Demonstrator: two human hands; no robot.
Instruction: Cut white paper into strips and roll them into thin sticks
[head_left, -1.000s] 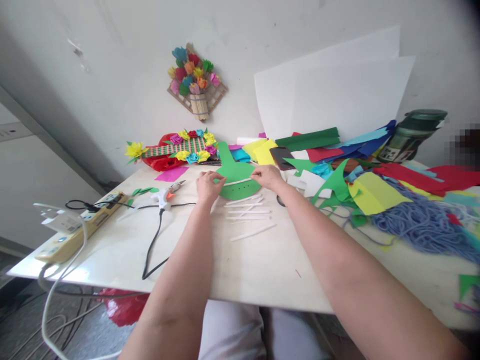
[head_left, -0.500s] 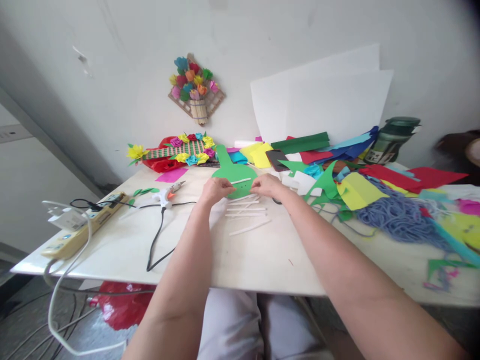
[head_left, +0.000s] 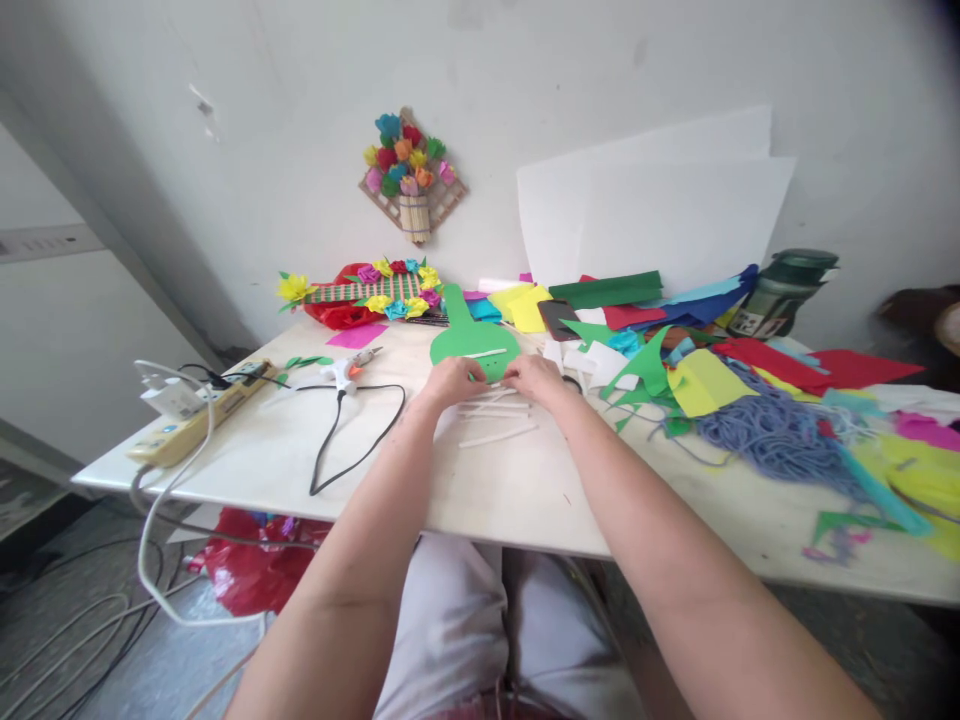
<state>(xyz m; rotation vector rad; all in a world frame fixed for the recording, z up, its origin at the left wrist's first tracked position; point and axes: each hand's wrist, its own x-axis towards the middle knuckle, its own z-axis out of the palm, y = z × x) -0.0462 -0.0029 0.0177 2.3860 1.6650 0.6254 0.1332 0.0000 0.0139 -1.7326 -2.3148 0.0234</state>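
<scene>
A green paper cutout point(head_left: 459, 310) with a rounded body and long neck lies in the middle of the table, its neck pointing away from me. One white strip point(head_left: 486, 353) rests across its body, and a few small dots show below the strip. My left hand point(head_left: 455, 381) is closed over the cutout's lower left part, fingertips together. At the lower right edge, my right hand point(head_left: 535, 378) is also closed, in a pinch. Whatever sits in either pinch is too small or hidden. Several loose white strips point(head_left: 497, 436) lie just in front of the hands.
A glue gun point(head_left: 343, 375) with a black cord and a power strip point(head_left: 202, 415) are on the left. Behind stands a flower-decorated craft point(head_left: 367, 292). Paper scraps point(head_left: 705, 383), blue yarn point(head_left: 780, 440) and a green bottle point(head_left: 784, 295) crowd the right.
The view has shifted slightly. My left fingertips have come a little farther inward over the cutout, nearer the right hand. The cutout and its strip look unmoved.
</scene>
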